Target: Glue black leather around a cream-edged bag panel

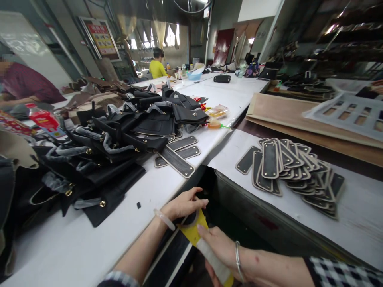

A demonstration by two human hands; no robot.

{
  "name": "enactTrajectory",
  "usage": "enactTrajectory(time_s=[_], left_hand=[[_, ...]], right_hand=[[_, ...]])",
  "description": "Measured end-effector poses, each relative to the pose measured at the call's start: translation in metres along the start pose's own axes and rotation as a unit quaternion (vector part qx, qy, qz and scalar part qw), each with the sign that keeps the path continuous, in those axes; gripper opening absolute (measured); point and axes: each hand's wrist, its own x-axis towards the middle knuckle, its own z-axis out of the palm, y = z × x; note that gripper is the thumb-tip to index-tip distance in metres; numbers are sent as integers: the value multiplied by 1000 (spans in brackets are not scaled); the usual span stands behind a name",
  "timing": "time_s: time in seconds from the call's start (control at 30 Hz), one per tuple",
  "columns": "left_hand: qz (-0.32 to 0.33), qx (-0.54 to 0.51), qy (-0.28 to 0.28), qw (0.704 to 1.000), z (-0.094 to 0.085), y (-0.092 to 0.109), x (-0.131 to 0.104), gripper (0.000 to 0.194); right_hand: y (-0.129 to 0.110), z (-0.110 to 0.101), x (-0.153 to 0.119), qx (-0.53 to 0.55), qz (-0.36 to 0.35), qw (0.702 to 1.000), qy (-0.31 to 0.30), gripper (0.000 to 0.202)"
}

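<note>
My right hand (217, 247) is wrapped round a yellow tool with a whitish band (209, 255) about its lower part, pointing up and away from me. My left hand (185, 203) is just beyond its upper end, fingers bent together. Beneath the left palm is a dark piece (190, 219), mostly hidden, and I cannot make out what the fingers grip. Both hands are over the gap between two white tables. Black leather strips with pale edges and small studs (176, 159) lie on the left table, and a fanned pile of similar strips (271, 159) on the right one.
Black handbags with plastic-wrapped handles (119, 131) are heaped on the left table (143, 223). A red bottle (43, 117) stands behind them. A white plastic basket (350, 113) is at right. One person in yellow (157, 67) and another in maroon (28, 83) sit farther off.
</note>
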Motion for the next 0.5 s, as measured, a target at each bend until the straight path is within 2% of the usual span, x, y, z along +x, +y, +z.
enactTrajectory(time_s=[0.1, 0.17, 0.3, 0.4, 0.5], left_hand=[[-9, -7, 28, 1000, 2, 1, -10, 75], [-16, -22, 37, 999, 5, 4, -19, 66], [-16, -46, 51, 998, 9, 6, -36, 57], [-7, -67, 55, 996, 8, 0, -45, 58], [-3, -83, 54, 995, 8, -10, -49, 59]], right_hand=[[5, 8, 2, -3, 1, 1000, 15, 70], [13, 8, -2, 6, -15, 1000, 2, 67], [30, -6, -25, -22, -164, 986, -14, 72], [27, -25, -37, 40, -214, 974, 63, 70], [10, -37, -27, 111, -236, 952, 157, 69]])
